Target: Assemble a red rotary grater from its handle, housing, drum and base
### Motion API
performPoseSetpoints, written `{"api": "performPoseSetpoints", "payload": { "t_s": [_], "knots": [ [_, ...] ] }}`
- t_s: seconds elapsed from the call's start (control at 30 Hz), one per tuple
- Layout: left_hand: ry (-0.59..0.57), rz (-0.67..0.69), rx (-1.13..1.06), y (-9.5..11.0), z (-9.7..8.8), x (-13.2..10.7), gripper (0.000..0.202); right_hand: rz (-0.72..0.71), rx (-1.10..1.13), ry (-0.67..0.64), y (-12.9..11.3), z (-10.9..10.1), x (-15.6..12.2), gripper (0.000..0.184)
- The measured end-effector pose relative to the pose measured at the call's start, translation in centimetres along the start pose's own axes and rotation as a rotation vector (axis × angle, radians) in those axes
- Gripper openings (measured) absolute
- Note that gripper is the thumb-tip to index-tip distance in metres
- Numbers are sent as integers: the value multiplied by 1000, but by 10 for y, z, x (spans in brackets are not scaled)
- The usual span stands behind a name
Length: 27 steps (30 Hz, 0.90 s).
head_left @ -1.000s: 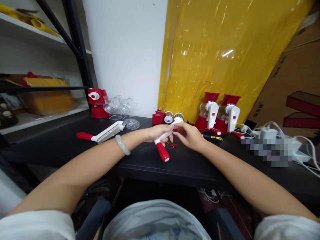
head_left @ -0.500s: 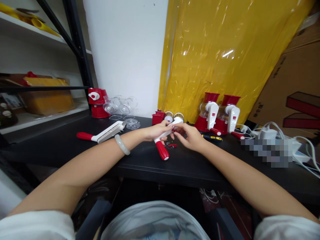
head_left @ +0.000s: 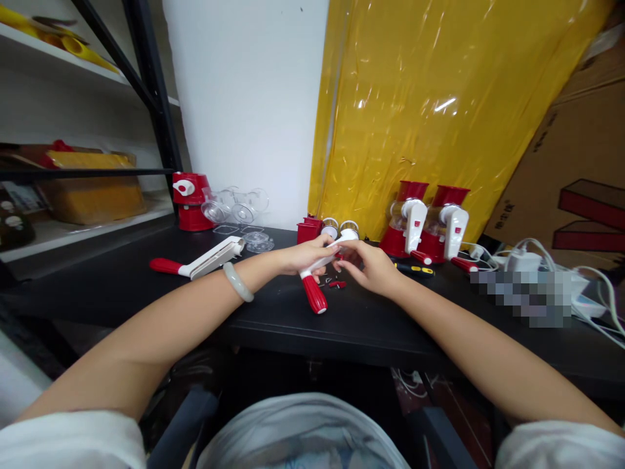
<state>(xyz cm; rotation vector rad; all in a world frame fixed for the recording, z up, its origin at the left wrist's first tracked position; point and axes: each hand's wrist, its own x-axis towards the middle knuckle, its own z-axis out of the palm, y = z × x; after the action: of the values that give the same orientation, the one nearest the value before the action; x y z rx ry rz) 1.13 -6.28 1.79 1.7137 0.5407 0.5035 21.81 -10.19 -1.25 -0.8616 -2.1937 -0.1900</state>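
Observation:
My left hand (head_left: 306, 255) is closed round the white arm of a crank handle (head_left: 315, 293), whose red grip points down toward me above the black table (head_left: 273, 312). My right hand (head_left: 367, 265) meets it from the right, fingertips pinched at the handle's upper white end; what they pinch is too small to make out. Small red and dark bits (head_left: 336, 284) lie on the table just below the hands. A pale bangle (head_left: 238, 281) sits on my left wrist.
A second crank handle (head_left: 198, 263) lies at the left. Behind are a red base (head_left: 189, 199), clear plastic parts (head_left: 237, 207), small red and white pieces (head_left: 322, 229), two assembled red-and-white grinders (head_left: 430, 221), a screwdriver (head_left: 415, 268), and white cables and chargers (head_left: 532, 267) at the right.
Both hands stay together on the crank handle; the handle's red grip has shifted slightly left and up, and the right fingers have closed in a little.

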Motion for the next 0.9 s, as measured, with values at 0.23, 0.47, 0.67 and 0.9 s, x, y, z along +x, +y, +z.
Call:
{"api": "performPoseSetpoints", "payload": {
  "t_s": [0.23, 0.47, 0.67, 0.9],
  "knots": [
    [-11, -2, 21, 0, 0, -1, 26, -5, -14, 3, 0, 0, -1, 38],
    [-31, -1, 30, 0, 1, -2, 30, -19, -34, 15, 2, 0, -1, 34],
    [-28, 8, 28, 2, 2, -2, 34, -3, -122, 25, -1, -1, 0, 33],
    [-17, -19, 50, 3, 3, -3, 38, 1, -156, 36, -1, -2, 0, 32]
  ]
}}
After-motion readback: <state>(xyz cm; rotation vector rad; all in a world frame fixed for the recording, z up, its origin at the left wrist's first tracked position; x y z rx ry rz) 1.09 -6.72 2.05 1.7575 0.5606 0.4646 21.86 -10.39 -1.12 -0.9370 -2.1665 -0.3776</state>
